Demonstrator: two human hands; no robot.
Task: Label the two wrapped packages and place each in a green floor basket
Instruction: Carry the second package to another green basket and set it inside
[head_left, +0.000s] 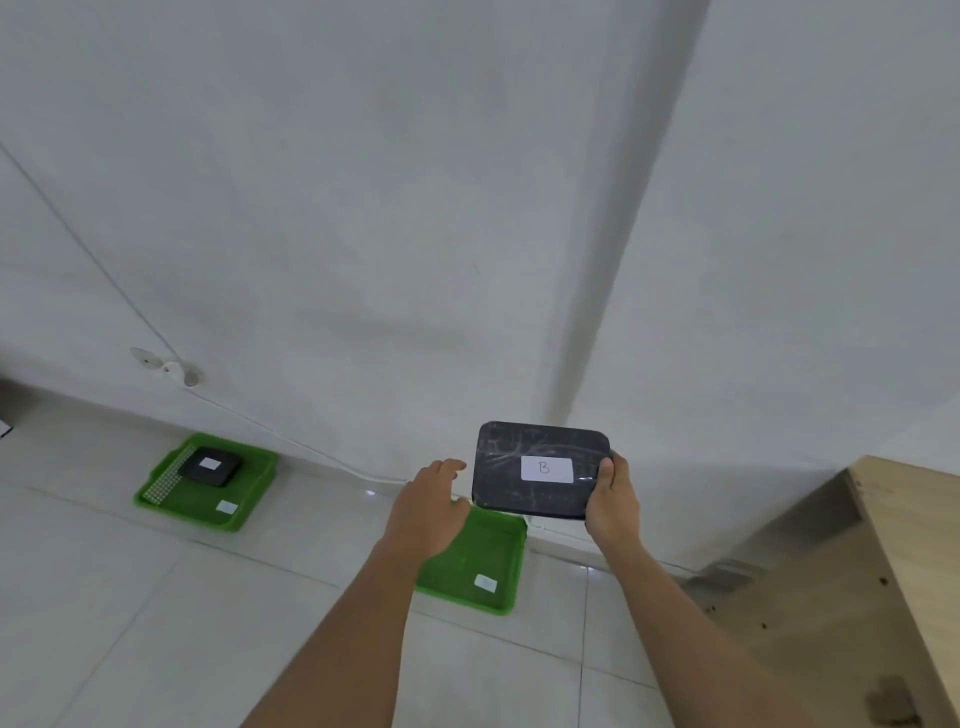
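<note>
A black wrapped package (524, 457) with a white label marked "B" (546, 469) is held in the air by my right hand (613, 506), which grips its right edge. My left hand (428, 512) hovers just left of the package, fingers apart, holding nothing. Below them on the floor lies a green basket (483, 561) with a small white tag and nothing else visible inside. Further left, a second green basket (171, 496) holds another black wrapped package (210, 466) with a white label.
White wall runs behind the baskets, with a white cable (291, 441) along its base and a wall fitting (171, 368). A wooden table edge (904, 545) stands at the right. The floor is pale tile.
</note>
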